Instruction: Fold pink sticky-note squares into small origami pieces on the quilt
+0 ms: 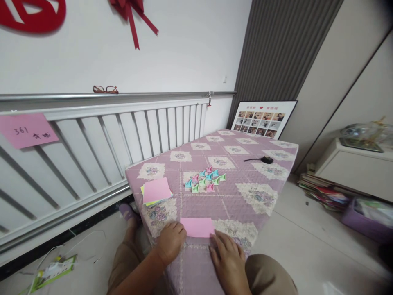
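Paper sheet [196, 228] lies flat between left hand [170, 241] and right hand [229, 259]

At far left, a handwritten pink note [29, 130] hangs over a white radiator [123, 131], with a pair of glasses [106, 89] resting on the pipe above. On the left side of the cloth-covered table [215, 209], a loose stack of coloured paper [157, 191] sits with pink uppermost, blue and yellow edges peeking out.

Nearer, the left hand rests with fingers curled in at the left end of the sheet; whether it pinches the edge or merely steadies it, one cannot tell. The pink sheet lies at the near end of the table, its long side running left to right; whether it is a single layer or doubled is unclear. Beyond it stands a tight cluster of small folded pieces [205, 179] in pink, blue and green.

The right hand reaches in at the sheet's near right corner, fingers outstretched and slightly parted, with nothing visibly clasped. The step in hand appears to be aligning or creasing the sheet; the next move would seem to call for one hand pinning the paper while the other works along an edge with fingertip pressure.

Farther right, a small black object [267, 159] lies on the cloth, and a photo board [262, 119] stands behind the table's far end.
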Motion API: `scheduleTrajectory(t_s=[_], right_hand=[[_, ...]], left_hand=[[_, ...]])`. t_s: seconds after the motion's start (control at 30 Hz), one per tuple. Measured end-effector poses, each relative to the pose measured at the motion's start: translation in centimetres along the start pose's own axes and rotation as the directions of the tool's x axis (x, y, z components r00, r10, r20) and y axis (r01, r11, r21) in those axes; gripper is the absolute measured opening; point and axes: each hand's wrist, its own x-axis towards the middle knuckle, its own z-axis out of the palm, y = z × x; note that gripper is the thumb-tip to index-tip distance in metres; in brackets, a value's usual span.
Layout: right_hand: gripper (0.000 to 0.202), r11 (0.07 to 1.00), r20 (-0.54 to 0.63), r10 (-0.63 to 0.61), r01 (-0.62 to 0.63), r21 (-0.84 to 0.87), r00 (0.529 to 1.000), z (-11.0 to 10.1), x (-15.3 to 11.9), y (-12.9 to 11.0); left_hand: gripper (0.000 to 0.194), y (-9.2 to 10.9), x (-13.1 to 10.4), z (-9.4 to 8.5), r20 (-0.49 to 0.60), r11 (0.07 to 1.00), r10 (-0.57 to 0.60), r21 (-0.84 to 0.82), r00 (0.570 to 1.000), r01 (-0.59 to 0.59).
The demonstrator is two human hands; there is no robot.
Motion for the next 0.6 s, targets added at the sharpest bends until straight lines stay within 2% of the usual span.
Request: scheduleTrajectory(t_s=[0.17, 0.27, 0.4, 0.6], right_hand=[[0.021, 0.977, -0.011, -0.195, 0.195, 0.081, 0.981, 0.0, 0.6, -3.7], [0.022, 0.968, 0.031, -0.24, 0.237, 0.086, 0.97, 0.6, 0.7, -5.5], [0.023, 0.962, 0.1, -0.255, 0.243, 0.122, 0.962, 1.1, 0.4, -5.9], [0.021, 0.935, 0.127, -0.331, 0.307, 0.174, 0.935, 0.9, 0.0, -5.4]], left_hand=[[0.008, 1.7, -1.5, -0.6, -0.019, 0.997, -0.078, -0.011, 0.997, 0.077], [0.011, 2.8, -2.4, -0.9, -0.039, 0.989, -0.141, -0.054, 0.989, 0.138], [0.011, 3.8, -3.7, -0.9, -0.049, 0.982, -0.152, -0.119, 0.987, 0.145], [0.013, 5.0, -5.1, 0.1, -0.078, 0.982, -0.121, -0.152, 0.99, 0.109]])
